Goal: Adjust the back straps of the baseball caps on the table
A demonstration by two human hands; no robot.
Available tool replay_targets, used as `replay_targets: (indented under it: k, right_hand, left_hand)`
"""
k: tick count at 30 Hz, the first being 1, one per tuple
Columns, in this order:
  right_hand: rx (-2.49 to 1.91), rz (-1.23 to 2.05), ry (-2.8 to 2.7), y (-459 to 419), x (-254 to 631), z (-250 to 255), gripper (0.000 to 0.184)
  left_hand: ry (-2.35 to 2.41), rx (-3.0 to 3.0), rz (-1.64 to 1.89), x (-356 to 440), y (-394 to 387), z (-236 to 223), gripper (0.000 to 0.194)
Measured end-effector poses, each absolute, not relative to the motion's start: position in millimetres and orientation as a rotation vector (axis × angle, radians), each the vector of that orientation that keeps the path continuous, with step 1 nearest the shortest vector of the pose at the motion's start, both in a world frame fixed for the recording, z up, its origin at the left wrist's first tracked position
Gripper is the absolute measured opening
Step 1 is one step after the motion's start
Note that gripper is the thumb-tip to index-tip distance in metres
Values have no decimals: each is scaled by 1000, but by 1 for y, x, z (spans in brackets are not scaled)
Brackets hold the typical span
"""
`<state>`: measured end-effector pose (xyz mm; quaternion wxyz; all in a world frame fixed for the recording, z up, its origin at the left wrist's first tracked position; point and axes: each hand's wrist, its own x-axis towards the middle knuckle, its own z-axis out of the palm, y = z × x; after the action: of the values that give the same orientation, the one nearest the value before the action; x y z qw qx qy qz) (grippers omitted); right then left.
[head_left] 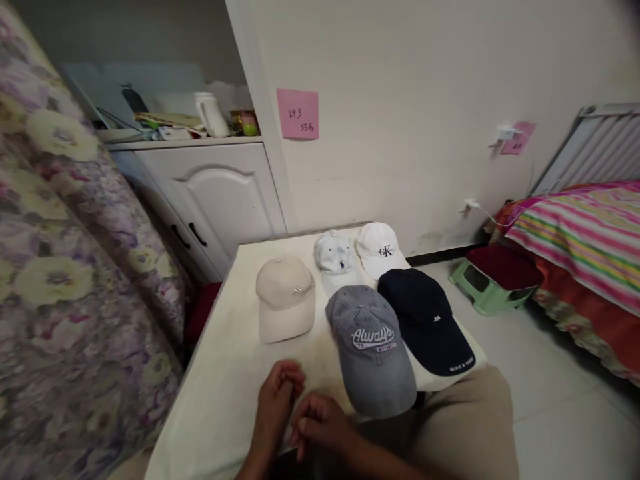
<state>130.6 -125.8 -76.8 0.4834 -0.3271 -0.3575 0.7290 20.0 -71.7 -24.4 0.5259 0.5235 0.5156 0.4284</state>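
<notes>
Five baseball caps lie on a cream-covered table [220,373]. My left hand [280,390] is near the front edge, below the beige cap [285,300], its fingers curled in and nothing visible in them. Beside it, my right hand [323,427] also has its fingers folded inward with no object showing. It is nearest to the grey cap [373,353] lettered "Always", and apart from it. A navy cap [425,320] lies to the right, partly behind the grey one. Farther back are a pale blue cap [336,257] and a white cap [379,248] with black letters.
A floral curtain [75,267] hangs at the left. Behind stands a white cabinet [220,193] bearing a white jug [212,115] and clutter. A pink note [298,115] is on the wall. At the right are a green stool [483,293] and a bed [590,227] with striped bedding.
</notes>
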Motion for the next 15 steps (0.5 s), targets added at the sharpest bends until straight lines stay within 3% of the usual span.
replay_targets:
  k: [6,15]
  right_hand:
    - [-896,1710,-946,-144,148,-68,37]
    - [-991,1750,-971,-153,161,-53,55]
  left_hand:
    - [1290,1626,825,52,-97,-26,15]
    - [1281,2036,492,56,-98,-35,22]
